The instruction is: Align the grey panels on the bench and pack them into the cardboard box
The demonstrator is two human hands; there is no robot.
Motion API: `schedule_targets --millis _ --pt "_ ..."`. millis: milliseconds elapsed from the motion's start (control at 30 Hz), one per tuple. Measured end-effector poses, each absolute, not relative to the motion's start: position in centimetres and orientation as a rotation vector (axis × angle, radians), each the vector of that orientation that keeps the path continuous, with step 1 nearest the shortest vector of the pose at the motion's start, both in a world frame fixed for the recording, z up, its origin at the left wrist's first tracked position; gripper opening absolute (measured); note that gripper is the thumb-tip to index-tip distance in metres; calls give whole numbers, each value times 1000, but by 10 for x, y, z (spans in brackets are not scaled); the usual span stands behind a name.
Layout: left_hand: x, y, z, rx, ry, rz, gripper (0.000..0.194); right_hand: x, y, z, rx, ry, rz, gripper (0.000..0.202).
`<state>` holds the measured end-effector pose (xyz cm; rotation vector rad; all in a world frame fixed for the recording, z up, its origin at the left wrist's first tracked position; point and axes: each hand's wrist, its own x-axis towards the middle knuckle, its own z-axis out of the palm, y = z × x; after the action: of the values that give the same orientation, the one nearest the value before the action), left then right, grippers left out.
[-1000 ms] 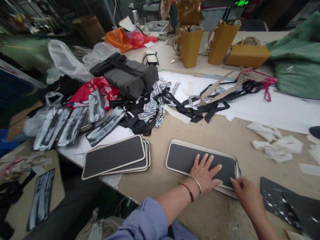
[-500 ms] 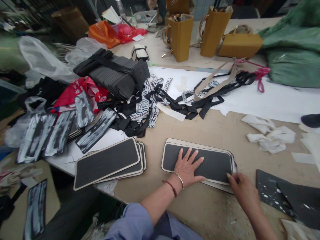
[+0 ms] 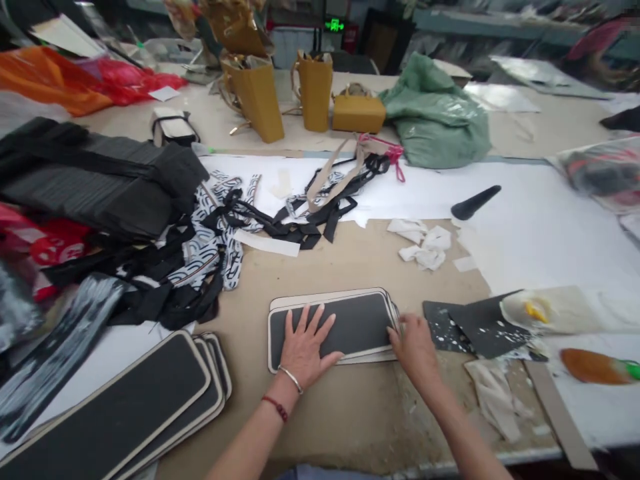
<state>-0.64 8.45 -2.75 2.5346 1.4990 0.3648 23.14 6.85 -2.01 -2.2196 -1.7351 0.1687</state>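
A small stack of rounded dark grey panels with cream borders [image 3: 357, 317] lies on the tan work surface in front of me. My left hand [image 3: 306, 347] rests flat on the top panel, fingers spread, with a bangle and a beaded bracelet at the wrist. At the stack's right end, my right hand [image 3: 411, 339] has its fingers curled, thumb and fingertips pinching the panel edge near the corner. Another fanned stack of similar panels [image 3: 150, 380] sits at the lower left, apart from both hands.
Black and patterned straps [image 3: 205, 233] lie tangled behind, beside banded grey pieces [image 3: 95, 180]. Mustard bags [image 3: 315, 93] and a green sack [image 3: 437, 117] stand farther back. On the right are crumpled white cloth [image 3: 423, 243], spattered dark sheets [image 3: 475, 327] and an orange-brown bottle [image 3: 595, 367].
The view has swung to the right, bringing the bottle and the spattered sheets further into sight. Both hands keep nearly the same places on the stack.
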Motion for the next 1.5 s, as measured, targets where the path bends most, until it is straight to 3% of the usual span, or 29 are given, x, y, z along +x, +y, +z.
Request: schedule_targets --millis 100,200,333,700,900,1100,1500 --pt "-5 84 -29 2547 1498 303 67 184 73 -15 -2014 -1888 100 37" --pt "-4 85 -32 2548 1490 208 62 134 82 -22 -1632 -2173 296 58" --pt "-2 87 -34 2548 1522 138 60 121 88 -35 -1477 -2293 385 67" --pt "2 88 -32 2628 1492 157 71 228 74 -49 -1830 -2177 114 63" --pt "0 87 -32 2615 1475 217 69 272 50 -43 -2067 -1916 -69 37" --pt "-2 85 -31 2620 1459 261 71 247 50 -24 -2184 -1765 312 28" --pt "-2 82 -30 2631 1469 287 69 251 63 -18 -2193 -1268 733 19"
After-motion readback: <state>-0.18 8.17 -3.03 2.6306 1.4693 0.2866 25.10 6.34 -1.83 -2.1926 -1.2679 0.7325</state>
